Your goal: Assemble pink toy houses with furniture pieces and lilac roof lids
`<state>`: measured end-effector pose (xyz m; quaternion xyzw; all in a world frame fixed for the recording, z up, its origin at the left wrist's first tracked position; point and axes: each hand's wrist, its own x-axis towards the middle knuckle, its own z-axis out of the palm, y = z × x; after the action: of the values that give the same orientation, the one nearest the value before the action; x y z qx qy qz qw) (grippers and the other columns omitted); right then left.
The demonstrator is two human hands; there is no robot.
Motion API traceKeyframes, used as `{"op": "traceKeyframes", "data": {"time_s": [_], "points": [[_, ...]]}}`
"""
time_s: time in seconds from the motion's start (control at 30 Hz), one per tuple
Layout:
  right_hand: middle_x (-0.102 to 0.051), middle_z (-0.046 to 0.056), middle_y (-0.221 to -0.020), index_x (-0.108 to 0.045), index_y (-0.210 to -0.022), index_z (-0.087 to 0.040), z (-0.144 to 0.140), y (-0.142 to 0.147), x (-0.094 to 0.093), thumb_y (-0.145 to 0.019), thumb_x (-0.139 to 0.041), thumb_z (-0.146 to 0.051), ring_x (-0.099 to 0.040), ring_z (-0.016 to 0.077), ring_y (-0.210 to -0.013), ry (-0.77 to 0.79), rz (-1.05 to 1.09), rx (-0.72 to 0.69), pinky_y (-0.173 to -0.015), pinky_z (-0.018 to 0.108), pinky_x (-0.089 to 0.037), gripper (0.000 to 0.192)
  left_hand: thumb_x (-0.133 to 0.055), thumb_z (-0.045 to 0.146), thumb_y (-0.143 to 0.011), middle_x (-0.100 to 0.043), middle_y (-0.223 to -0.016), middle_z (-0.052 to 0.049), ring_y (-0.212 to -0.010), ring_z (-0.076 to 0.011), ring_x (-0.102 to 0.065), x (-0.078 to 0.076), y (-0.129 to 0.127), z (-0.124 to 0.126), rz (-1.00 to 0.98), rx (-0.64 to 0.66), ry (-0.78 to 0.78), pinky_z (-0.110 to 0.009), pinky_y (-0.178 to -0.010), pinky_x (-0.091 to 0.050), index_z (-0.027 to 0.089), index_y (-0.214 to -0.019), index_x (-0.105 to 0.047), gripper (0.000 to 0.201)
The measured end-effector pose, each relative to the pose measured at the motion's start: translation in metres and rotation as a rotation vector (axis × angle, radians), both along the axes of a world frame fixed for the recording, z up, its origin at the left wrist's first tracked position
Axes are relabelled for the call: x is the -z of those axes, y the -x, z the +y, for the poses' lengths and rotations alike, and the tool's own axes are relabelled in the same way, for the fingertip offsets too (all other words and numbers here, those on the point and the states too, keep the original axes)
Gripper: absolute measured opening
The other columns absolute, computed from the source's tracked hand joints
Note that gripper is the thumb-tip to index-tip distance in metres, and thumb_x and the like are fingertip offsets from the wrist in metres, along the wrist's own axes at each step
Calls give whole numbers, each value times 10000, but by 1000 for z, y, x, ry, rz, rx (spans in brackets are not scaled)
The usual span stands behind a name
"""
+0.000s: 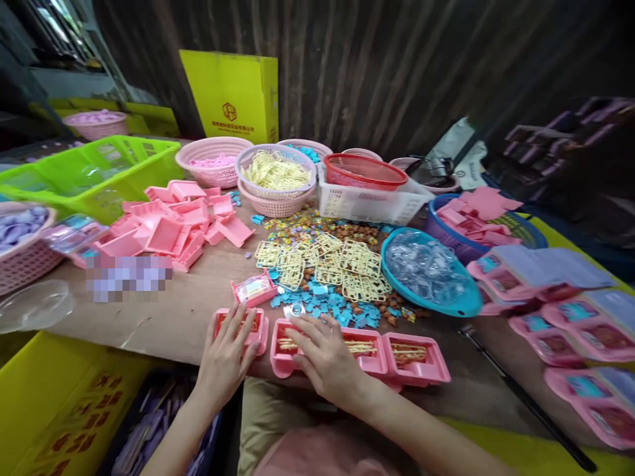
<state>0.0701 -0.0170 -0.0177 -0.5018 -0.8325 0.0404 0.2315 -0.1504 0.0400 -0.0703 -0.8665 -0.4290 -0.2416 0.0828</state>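
Note:
My left hand point(229, 344) lies over a small pink plastic box point(262, 330), its fingers stretched out and resting on it. My right hand point(322, 354) reaches over the left part of a row of pink boxes point(417, 360), fingers extended and slightly bent. Cream-coloured plastic frames show inside these boxes. Just behind my hands stands another pink box point(254, 289) with a clear and white piece in it. A small white piece point(295, 311) is beside my right fingertips. Loose cream frames point(342, 264) and small blue pieces point(327, 301) lie in a heap beyond.
Pink box parts point(173, 221) are piled at left, near a green basket point(94, 195). Behind the heap are a basket of cream parts point(275, 172) and a red basket point(364, 172). A blue tray point(459, 304) holds clear parts. A black rod point(530, 400) and filled pink cases point(590, 330) lie right.

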Motion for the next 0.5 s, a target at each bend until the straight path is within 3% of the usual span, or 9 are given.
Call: {"op": "traceKeyframes", "data": {"time_s": [0.1,0.2,0.33,0.5], "points": [[-600,106,-1220,-555,-1189,-181,-34,-55,12,-920,-385,-232,-499,217,-1158,-101,-24,288,-978,410,-279,322,-400,344,-901,-407,-1416,-116,-1328,-252,-345,-7,-32,-9,3,138,-41,-436,-1122,-129,193,-1440,-227,586],[-560,149,-1260,-545,-1219,-169,-64,-104,28,-906,-423,-358,-470,282,-1184,-137,-152,509,-958,471,-278,386,-452,436,-865,-401,-1420,-116,-1313,-292,-359,-8,-71,-19,62,226,-28,-475,-1110,-126,216,-1425,-277,626],[-454,168,-1370,-453,-1330,-195,-87,-134,47,-829,-492,-535,-381,335,-1262,-89,-292,535,-974,532,-267,607,-534,597,-759,-433,-1402,-104,-1255,-348,-415,-2,-106,-27,159,276,3,-532,-1064,-203,271,-1398,-335,744],[-443,146,-1388,-400,-1367,-223,-88,-130,66,-818,-508,-522,-345,341,-1284,-93,-295,590,-1009,573,-206,634,-548,578,-765,-484,-1368,-53,-1184,-347,-470,3,-115,-26,231,260,-1,-527,-1026,-262,302,-1380,-361,700]]}}
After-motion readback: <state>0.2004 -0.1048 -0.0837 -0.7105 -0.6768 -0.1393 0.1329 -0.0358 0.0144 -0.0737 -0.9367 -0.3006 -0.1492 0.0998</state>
